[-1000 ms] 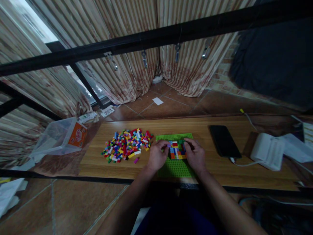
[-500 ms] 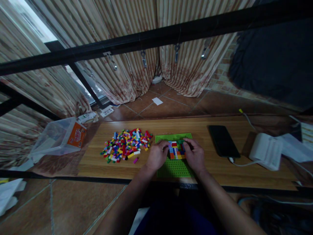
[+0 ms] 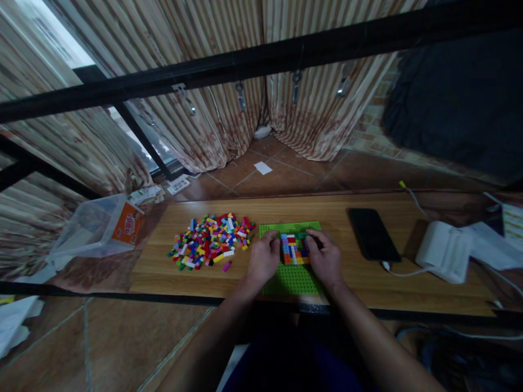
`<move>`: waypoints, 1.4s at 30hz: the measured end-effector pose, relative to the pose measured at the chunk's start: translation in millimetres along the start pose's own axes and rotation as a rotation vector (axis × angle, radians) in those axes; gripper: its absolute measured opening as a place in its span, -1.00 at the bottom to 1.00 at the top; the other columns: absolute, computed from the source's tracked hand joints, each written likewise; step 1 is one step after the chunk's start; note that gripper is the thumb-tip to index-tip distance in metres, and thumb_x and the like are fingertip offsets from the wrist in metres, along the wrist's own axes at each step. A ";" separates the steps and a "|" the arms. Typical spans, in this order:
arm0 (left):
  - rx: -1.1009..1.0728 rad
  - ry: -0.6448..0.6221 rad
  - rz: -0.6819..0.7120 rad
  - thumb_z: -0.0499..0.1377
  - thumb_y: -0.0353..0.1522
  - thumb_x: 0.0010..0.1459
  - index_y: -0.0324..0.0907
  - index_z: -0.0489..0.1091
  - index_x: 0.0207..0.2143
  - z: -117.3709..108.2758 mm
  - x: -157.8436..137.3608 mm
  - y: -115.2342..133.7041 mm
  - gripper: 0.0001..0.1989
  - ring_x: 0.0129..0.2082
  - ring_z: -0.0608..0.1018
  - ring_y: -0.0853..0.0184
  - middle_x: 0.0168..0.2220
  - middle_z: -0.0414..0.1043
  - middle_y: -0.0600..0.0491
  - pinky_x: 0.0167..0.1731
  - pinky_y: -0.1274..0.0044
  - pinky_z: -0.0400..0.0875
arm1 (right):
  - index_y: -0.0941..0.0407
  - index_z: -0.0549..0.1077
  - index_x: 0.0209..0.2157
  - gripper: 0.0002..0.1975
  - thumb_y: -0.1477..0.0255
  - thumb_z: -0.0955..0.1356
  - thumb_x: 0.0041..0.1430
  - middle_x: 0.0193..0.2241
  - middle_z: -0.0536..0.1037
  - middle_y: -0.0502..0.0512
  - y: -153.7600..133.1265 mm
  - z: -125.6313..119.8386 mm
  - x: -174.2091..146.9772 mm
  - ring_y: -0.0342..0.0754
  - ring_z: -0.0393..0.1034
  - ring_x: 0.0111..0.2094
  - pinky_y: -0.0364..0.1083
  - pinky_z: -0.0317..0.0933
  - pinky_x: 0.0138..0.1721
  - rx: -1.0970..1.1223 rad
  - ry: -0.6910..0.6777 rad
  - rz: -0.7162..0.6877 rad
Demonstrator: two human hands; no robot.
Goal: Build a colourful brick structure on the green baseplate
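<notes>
A small multicoloured block of joined toy bricks (image 3: 292, 253) sits on the green studded baseplate (image 3: 292, 282). My left hand (image 3: 263, 257) is at the block's left side, its thumb and index finger bent and a little apart, with no brick visible between them. On the other side, my right hand (image 3: 327, 255) grips the block's right edge, index finger near the green bricks at the back corner and thumb lower down. My fingers hide part of that edge. Left of the baseplate lies a spread pile of loose toy bricks (image 3: 212, 239); a single magenta brick (image 3: 226, 265) lies at its near side.
A black phone (image 3: 373, 234) with a white cable lies right of the baseplate, beside a white box-shaped device (image 3: 443, 252). A clear plastic bin (image 3: 92, 226) with an orange label stands past the wooden board's (image 3: 163, 277) left end. A dark bar (image 3: 261, 60) crosses above.
My left hand has drawn slightly left, away from the brick block, and its fingertips have parted a little. My right hand stays almost where it was.
</notes>
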State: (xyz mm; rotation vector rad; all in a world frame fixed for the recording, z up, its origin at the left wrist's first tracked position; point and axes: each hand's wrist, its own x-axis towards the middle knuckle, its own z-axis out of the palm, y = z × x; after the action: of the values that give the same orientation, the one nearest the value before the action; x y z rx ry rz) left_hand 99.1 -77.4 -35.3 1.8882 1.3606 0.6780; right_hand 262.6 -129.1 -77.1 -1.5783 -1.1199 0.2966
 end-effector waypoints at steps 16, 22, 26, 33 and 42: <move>0.090 -0.058 -0.147 0.18 -0.27 0.18 -0.24 0.49 -0.10 1.4 17.8 12.3 -0.70 -0.30 0.61 0.27 -0.30 0.60 -0.05 -0.26 0.51 0.47 | 0.12 0.53 -0.20 -0.74 0.30 0.28 0.21 -0.25 0.54 0.16 -1.6 0.0 -0.1 0.01 0.44 -0.22 0.02 0.32 -0.14 0.003 0.003 0.008; 0.084 -0.038 -0.151 0.18 -0.32 0.17 -0.23 0.50 -0.11 7.3 19.8 10.3 -0.74 -0.25 0.61 0.28 -0.24 0.60 -0.07 -0.19 0.49 0.47 | 0.11 0.53 -0.20 -0.73 0.30 0.27 0.21 -0.26 0.54 0.14 -2.0 -0.3 -0.5 0.00 0.44 -0.23 0.02 0.31 -0.14 -0.011 0.002 0.004; 0.069 -0.039 -0.166 0.17 -0.33 0.17 -0.20 0.51 -0.15 12.7 21.1 8.5 -0.77 -0.25 0.61 0.28 -0.24 0.60 -0.05 -0.20 0.49 0.47 | 0.12 0.53 -0.20 -0.73 0.30 0.27 0.20 -0.26 0.55 0.15 0.3 -0.1 -0.6 0.01 0.43 -0.22 0.02 0.30 -0.13 -0.030 0.002 -0.002; 0.061 -0.088 -0.155 0.14 -0.37 0.16 -0.16 0.53 -0.18 11.1 22.7 8.8 -0.79 -0.28 0.60 0.30 -0.28 0.60 0.01 -0.20 0.50 0.47 | 0.14 0.53 -0.19 -0.69 0.27 0.27 0.20 -0.22 0.55 0.19 5.8 0.6 -1.1 0.03 0.43 -0.20 0.05 0.30 -0.12 -0.019 -0.012 0.005; 0.021 0.004 -0.132 -0.09 -0.35 0.32 -0.20 0.46 -0.40 4.7 14.9 1.8 -0.63 -0.50 0.55 0.35 -0.52 0.51 0.04 -0.36 0.54 0.45 | 0.14 0.54 -0.21 -0.67 0.24 0.27 0.17 -0.24 0.56 0.19 7.6 0.2 -0.8 0.04 0.44 -0.21 0.07 0.30 -0.12 -0.014 -0.019 -0.017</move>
State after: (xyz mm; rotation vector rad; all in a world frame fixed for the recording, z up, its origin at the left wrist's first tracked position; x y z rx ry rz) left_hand 108.3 -64.7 -36.6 1.7954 1.4860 0.6035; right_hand 265.8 -129.0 -84.1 -1.5801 -1.1514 0.2936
